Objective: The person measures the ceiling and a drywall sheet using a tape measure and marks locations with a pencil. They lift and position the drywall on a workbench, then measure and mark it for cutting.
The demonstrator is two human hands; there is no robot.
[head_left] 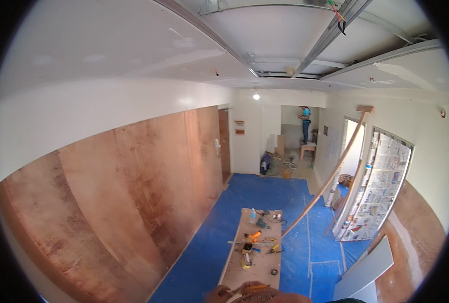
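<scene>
At the bottom edge, over the near end of a long board-topped table (233,272), my left hand (218,293) is closed with its fingers bent. My right hand (254,292) is close beside it, also closed, with a thin yellow stick (257,287) showing along it. A small pale piece (236,296) shows between the hands; most of it is cut off by the frame. Farther up the table lie an orange power tool (254,235), a green drill (261,222), a dark open box (247,247) and a roll of tape (274,272).
Blue sheeting (194,267) covers the floor around the table. A long wooden pole (330,178) leans to the right wall. White panels (368,272) stand at the lower right. A person (305,123) stands on a small bench (308,148) in the far room.
</scene>
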